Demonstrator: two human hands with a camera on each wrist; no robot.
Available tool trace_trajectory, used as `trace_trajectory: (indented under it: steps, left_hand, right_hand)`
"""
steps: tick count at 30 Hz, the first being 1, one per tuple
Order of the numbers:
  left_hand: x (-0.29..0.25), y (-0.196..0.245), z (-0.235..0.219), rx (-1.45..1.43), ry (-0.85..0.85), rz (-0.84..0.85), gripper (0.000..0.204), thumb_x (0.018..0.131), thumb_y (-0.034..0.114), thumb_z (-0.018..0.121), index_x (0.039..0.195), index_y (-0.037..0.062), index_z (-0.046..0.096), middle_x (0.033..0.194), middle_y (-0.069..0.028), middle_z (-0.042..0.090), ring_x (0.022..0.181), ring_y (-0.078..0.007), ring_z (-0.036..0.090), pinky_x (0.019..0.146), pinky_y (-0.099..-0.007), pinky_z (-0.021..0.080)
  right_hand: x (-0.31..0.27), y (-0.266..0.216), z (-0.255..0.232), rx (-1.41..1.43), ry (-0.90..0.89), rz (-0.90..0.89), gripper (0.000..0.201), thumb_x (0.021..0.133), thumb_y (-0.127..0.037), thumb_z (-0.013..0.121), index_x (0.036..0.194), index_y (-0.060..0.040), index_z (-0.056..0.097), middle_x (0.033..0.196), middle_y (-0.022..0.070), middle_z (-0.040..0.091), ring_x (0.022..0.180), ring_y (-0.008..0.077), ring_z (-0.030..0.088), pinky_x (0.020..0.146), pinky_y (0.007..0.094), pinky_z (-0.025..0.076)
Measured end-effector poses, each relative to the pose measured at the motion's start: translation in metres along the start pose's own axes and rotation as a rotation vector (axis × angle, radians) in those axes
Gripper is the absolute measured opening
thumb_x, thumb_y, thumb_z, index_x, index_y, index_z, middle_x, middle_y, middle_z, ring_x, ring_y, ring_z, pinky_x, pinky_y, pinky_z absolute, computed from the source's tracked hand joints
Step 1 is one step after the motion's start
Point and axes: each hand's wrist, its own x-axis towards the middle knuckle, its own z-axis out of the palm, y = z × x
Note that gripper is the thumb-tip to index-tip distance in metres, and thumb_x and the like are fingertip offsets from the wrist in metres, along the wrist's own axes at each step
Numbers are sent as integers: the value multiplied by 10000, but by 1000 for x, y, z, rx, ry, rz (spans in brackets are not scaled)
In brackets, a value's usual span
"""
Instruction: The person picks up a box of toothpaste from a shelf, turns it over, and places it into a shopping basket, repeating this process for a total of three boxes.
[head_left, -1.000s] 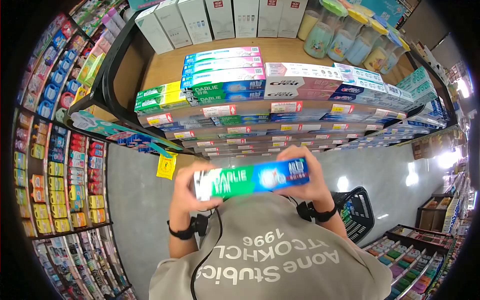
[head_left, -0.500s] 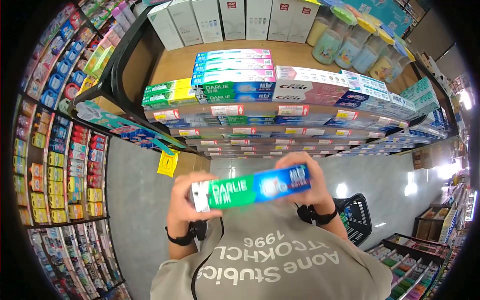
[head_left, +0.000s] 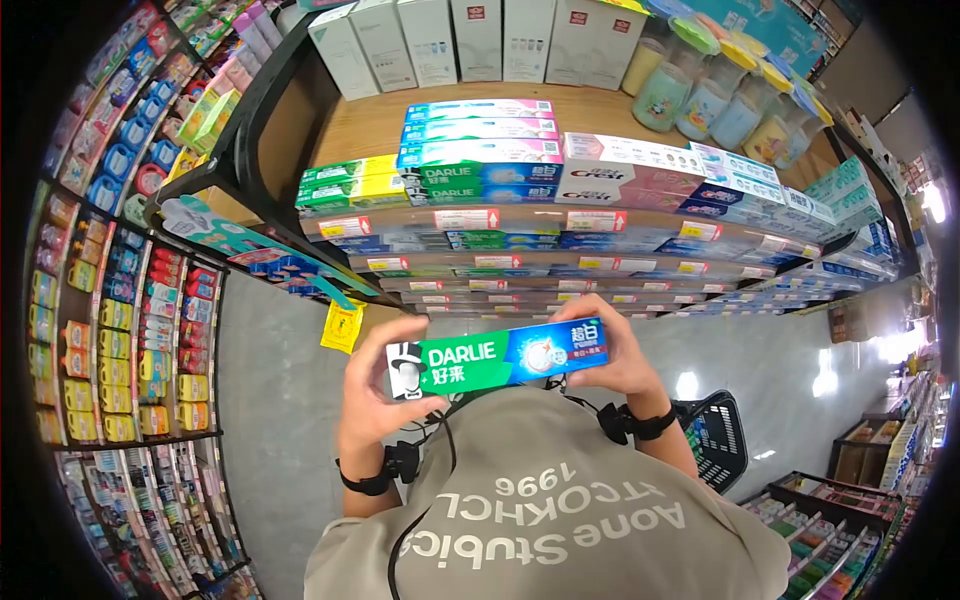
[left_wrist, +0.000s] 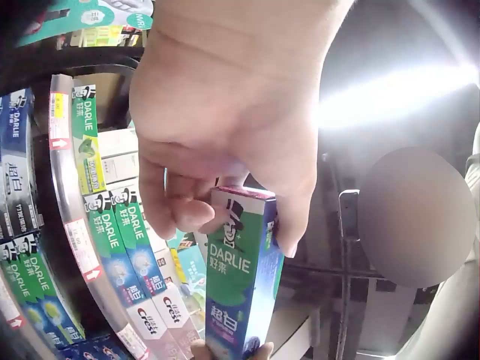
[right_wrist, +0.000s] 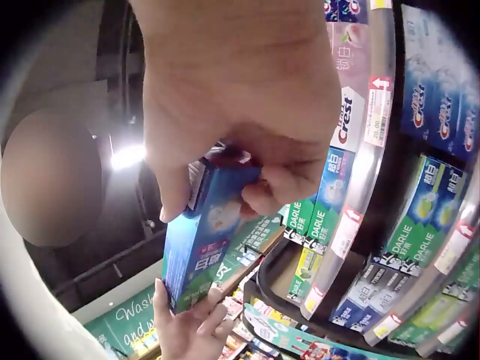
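A green and blue Darlie toothpaste box (head_left: 500,357) is held level in front of the chest, its printed face toward the head camera. My left hand (head_left: 372,385) grips the end with the hat figure, thumb on one long edge and fingers on the other. The opposite, blue end sits between the thumb and fingers of my right hand (head_left: 622,352). In the left wrist view the toothpaste box (left_wrist: 241,270) hangs below the left hand (left_wrist: 225,112). The right wrist view has the right hand (right_wrist: 240,90) pinching the box (right_wrist: 206,225) near its end.
Ahead stands a shelf unit (head_left: 350,130) with stacked Darlie boxes (head_left: 480,150), Crest boxes (head_left: 630,165), white cartons (head_left: 480,40) and lidded jars (head_left: 710,85). A black basket (head_left: 720,440) is on the floor at right. Shelves of bottles (head_left: 110,370) line the left side.
The box has tilted slightly and steadied, its print now sharp; both hands keep their hold. The shelf has shifted a little to the right in the head view.
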Motion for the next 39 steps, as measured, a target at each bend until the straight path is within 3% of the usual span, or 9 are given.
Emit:
trace_trajectory:
  steps: [2,3,6,13,16,18,26,32,39]
  left_hand:
    - [1,5,7,-119,83,-42,855,631,88,941,1389,9,554,1304,-80,612,1079,-140,626,932,-306,500]
    - [1,4,2,-54,8,-69,916,645,72,934,1447,12,496,1391,-96,564,1144,-151,608,991,-324,491]
    - [5,-1,2,-49,-29,-45,883,664,116,932,1434,10,512,1382,-103,574,1195,-190,595,1047,-357,470]
    - [4,-8,1,111,-103,55,857,685,136,920,1430,4,516,1246,-111,636,1163,-223,617,1027,-369,472]
    - [-1,-12,1,50,-21,25,927,657,102,934,1454,-3,475,1217,-131,632,1105,-212,625,973,-356,492]
    - [0,-10,3,-52,49,41,974,625,25,929,1467,2,440,1178,-146,639,1049,-220,643,899,-348,527]
    - [-2,-21,-6,64,81,197,580,662,40,918,1175,1,648,1166,-175,663,1082,-262,652,940,-383,533]
    - [3,-10,-6,112,50,290,374,715,-29,813,1069,39,712,1180,-189,678,1125,-299,645,952,-398,522]
    - [10,-7,4,167,68,353,431,677,-141,699,1060,54,731,1303,-196,610,1162,-337,622,982,-443,507]
  right_hand:
    - [1,8,0,95,16,-21,724,691,-122,920,1308,-30,552,1230,58,588,1109,159,607,914,299,515]
    - [-2,7,0,182,36,39,740,691,-158,920,1316,-32,545,1222,59,592,1076,154,618,873,290,529]
    - [-3,-2,7,334,148,130,824,700,-291,908,1373,-51,497,1208,71,610,933,131,653,681,247,564]
    - [6,-11,11,372,230,28,814,751,-171,850,1443,-49,440,1199,105,606,922,143,649,643,253,541]
    - [7,-10,12,348,231,-30,729,759,0,783,1417,-30,470,1232,128,615,950,150,642,664,259,544]
    - [1,-5,7,358,201,61,684,740,84,744,1373,-23,510,1252,150,620,1029,179,638,752,288,555]
    - [7,1,7,231,91,-116,583,729,90,764,1272,-27,587,1318,189,601,1260,264,575,1058,399,469]
    - [9,-14,7,183,45,-123,496,796,-1,790,1253,-29,598,1443,194,495,1316,267,518,1075,393,448]
    - [2,-8,7,130,67,-151,452,818,40,758,1234,-44,606,1429,191,505,1318,274,511,1056,385,456]
